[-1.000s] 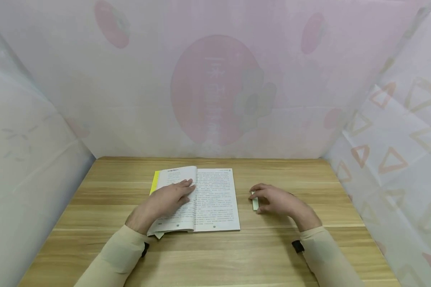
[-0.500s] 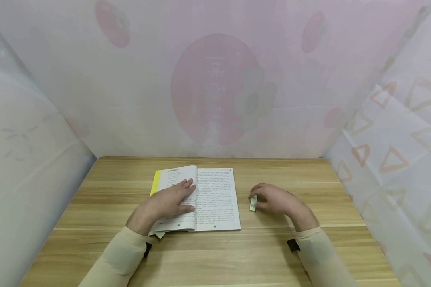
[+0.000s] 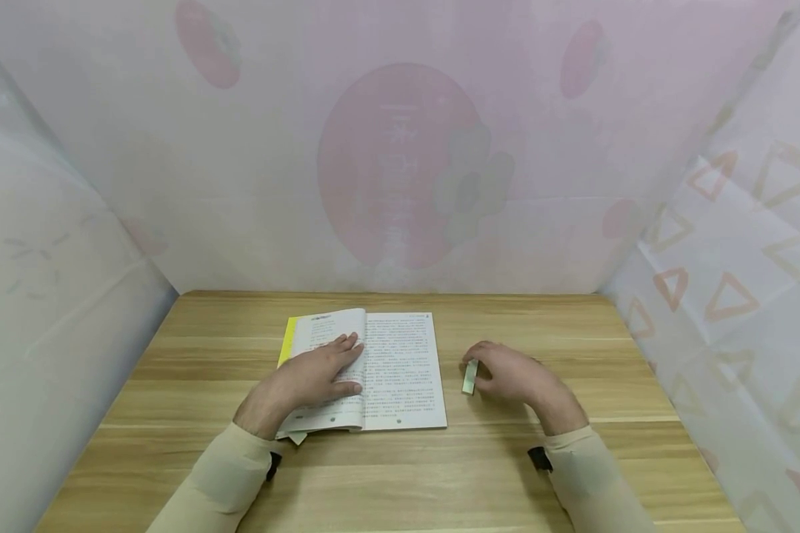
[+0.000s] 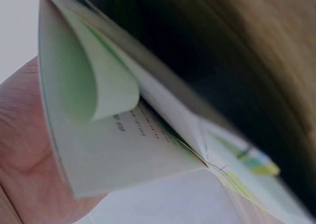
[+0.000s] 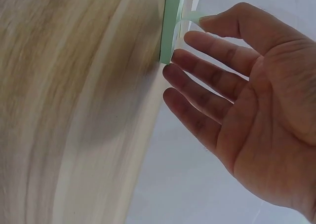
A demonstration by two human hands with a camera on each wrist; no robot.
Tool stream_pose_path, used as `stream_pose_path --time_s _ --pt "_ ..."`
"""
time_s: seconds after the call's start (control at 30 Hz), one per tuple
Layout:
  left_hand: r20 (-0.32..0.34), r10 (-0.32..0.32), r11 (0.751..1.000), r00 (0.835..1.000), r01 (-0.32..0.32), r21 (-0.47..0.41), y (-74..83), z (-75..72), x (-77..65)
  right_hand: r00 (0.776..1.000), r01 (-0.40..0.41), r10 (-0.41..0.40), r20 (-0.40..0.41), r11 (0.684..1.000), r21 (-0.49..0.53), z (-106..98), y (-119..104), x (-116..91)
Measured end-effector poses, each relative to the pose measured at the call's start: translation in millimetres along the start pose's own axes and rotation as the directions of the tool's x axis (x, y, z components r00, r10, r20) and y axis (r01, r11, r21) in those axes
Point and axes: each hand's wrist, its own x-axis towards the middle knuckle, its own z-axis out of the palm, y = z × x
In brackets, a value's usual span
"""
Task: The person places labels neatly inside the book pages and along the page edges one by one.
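An open book (image 3: pixel 400 370) lies on the wooden table, its left pages bulging up a little. My left hand (image 3: pixel 313 376) rests spread over the left page, fingers reaching the fold. Between the book's lower left leaves, a pale green sticky note (image 4: pixel 116 88) curls out in the left wrist view; its corner also shows below the book. Right of the book, my right hand (image 3: pixel 507 370) bends its fingers about a small green sticky note pad (image 3: pixel 470 377). In the right wrist view, the thumb (image 5: pixel 210 22) bends up a strip of the top sheet (image 5: pixel 190 18), index fingertip close below it.
A yellow page edge (image 3: pixel 287 339) sticks out at the book's left side. The wooden table (image 3: pixel 400 481) ends at a printed back curtain (image 3: pixel 260 222), with more curtain along both sides.
The sticky note pad has turned slightly and shifted a little left under my right hand, whose thumb has moved in onto it. My left thumb has spread outward on the page.
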Motion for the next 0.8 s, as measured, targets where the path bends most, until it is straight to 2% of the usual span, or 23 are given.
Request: stream_pose_path --time_s 0.27,0.47,0.8 --pt "-0.002 -0.005 1.0 1.0 0.005 0.002 1.8 -0.3 0.2 1.0 0.025 -0.025 -0.011 0.999 -0.043 3.1 -1.2 0.9" --pt "-0.005 0.006 1.0 1.0 -0.006 0.005 2.1 -0.2 0.4 0.997 0.05 -0.052 -0.051 0.998 -0.05 4.6 -2.1 1.4" --pt "-0.01 0.006 1.0 1.0 -0.006 0.015 1.7 0.6 0.4 0.997 0.01 -0.012 -0.073 1.0 -0.029 8.8 5.5 6.0"
